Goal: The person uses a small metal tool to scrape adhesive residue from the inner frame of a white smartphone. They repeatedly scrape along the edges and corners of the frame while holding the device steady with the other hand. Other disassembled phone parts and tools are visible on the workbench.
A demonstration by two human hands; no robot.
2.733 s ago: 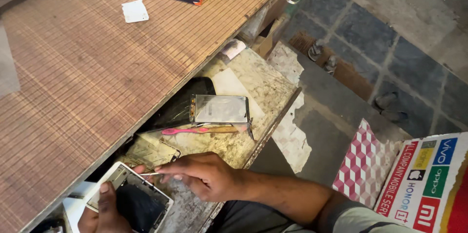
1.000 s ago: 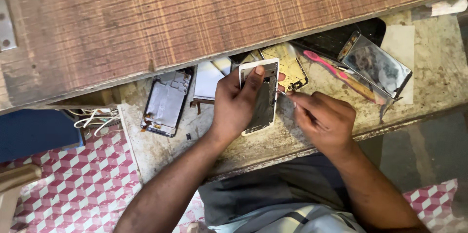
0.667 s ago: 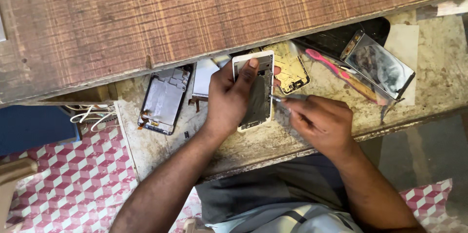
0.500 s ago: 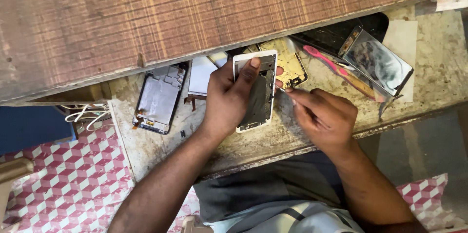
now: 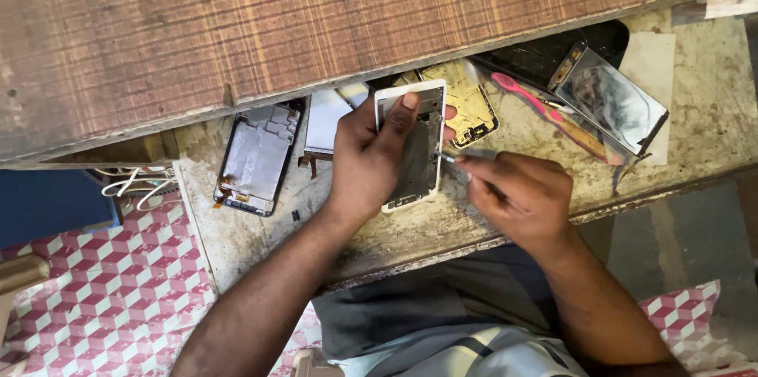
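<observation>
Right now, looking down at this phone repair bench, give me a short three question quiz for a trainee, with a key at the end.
1. True or false: the left hand holds the white phone frame.
2. Which lies beside the clear screen panel? A) a pink toothbrush B) a hammer C) a roll of tape
3. Fill in: the right hand pinches a thin metal ____ against the frame's edge.

Key:
1. True; its thumb rests across the frame.
2. A, the pink toothbrush.
3. Tool; whether it is a screwdriver or tweezers cannot be told. The dismantled phone body lies untouched to the left.
</observation>
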